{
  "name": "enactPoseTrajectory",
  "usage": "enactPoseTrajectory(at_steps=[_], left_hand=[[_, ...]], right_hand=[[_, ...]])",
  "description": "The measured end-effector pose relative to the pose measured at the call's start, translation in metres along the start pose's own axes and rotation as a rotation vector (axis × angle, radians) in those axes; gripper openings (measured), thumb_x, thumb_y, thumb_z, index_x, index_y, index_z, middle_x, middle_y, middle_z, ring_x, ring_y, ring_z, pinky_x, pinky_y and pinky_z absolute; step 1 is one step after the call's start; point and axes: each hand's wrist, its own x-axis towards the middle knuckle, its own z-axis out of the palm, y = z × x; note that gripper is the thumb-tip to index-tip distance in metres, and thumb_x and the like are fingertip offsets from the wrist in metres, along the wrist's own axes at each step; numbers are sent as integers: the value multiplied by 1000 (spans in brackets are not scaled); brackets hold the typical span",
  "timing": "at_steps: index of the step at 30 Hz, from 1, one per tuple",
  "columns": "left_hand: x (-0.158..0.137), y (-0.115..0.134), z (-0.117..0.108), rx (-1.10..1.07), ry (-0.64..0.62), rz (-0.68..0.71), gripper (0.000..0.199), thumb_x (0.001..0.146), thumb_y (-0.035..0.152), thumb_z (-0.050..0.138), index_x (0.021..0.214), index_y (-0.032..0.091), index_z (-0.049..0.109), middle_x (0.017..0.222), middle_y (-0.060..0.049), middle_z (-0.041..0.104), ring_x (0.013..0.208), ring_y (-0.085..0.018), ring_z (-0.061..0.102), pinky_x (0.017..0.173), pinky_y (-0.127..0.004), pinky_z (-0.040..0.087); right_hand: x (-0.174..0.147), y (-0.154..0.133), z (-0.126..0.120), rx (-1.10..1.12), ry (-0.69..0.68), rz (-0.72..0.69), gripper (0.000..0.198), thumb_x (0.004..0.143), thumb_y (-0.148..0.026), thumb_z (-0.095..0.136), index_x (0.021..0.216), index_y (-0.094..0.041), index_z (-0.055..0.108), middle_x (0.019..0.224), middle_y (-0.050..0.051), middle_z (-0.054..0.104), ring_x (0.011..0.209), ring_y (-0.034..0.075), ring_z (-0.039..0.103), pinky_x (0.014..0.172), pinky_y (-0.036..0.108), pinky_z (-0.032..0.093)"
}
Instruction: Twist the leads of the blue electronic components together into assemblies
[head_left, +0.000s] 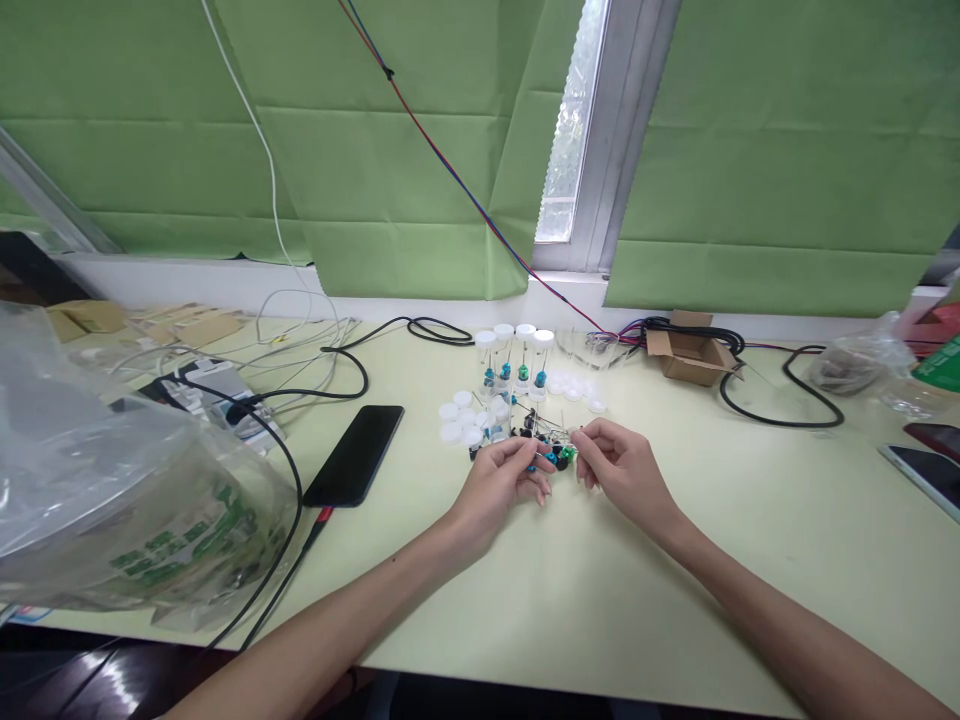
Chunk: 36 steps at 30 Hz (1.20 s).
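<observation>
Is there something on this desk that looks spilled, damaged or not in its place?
Nothing looks clearly damaged. The small blue, green and black parts lie jumbled near the left hand and right hand, untidy against the neat row of four capped vials. Cables at the back left also tangle.

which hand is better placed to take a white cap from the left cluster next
Probably the left hand: it is nearer those white caps, while the right hand sits farther off, across the pile of small parts.

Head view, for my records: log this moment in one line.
left hand: at parts pile | right hand: at pile's right | held items: unclear | capped vials: four upright, behind
</observation>
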Motion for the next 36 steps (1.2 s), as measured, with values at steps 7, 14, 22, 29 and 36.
enactPoseTrajectory(at_steps=[7,14,22,29,36], left_hand=[[2,0,-2,-56,24,-53,26,90,35,59,89,9,66,82,-7,61,60,-11,60,55,-24,49],[4,0,-3,-71,50,-64,23,89,33,61,85,11,66,76,-3,56,58,-11,60,53,-23,49],[0,1,-1,193,67,27,26,85,39,64,82,13,65,80,-3,58,56,-10,57,49,-22,45],[-1,0,3,380,116,50,27,86,41,61,88,14,62,76,-3,64,42,-6,49,41,-21,38],[-1,-3,1,347,149,35,31,84,44,61,100,21,48,75,0,65,37,-7,48,35,-19,34]], right_hand=[[-2,-3,1,-247,61,-146,27,94,-38,55,77,-18,61,61,1,59,50,12,51,49,26,40],[-1,1,-1,-348,100,-182,23,94,-32,53,78,-18,62,63,0,60,51,12,50,52,24,39],[3,14,-3,-553,84,-201,19,92,-28,53,77,-20,62,61,-1,61,51,13,49,55,24,38],[4,18,-5,-647,4,-89,16,90,-25,52,80,-20,63,72,2,69,60,17,58,60,27,39],[4,16,-5,-710,-28,-51,15,89,-24,51,79,-20,62,71,2,68,62,17,58,59,27,38]])
